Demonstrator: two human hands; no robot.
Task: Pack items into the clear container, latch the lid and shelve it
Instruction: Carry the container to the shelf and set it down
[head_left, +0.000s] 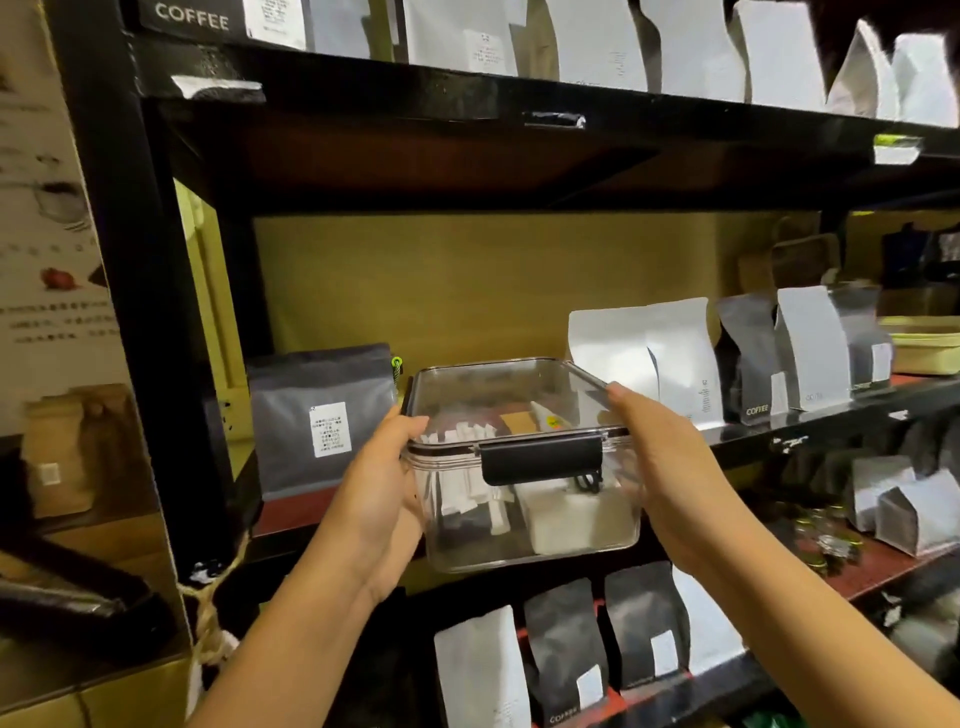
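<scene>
Both hands, left hand (382, 499) and right hand (657, 483), have fingers clamped on the latched clear container (519, 467); misjudged entry risks striking the grey coffee bag (319, 421) or the shelf (291, 512) edge.

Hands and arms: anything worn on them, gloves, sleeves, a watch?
Nothing shows. The left hand and right hand are bare, without gloves or visible rings. Both forearms are uncovered to the frame edge, with no sleeve, watch or band.
</scene>
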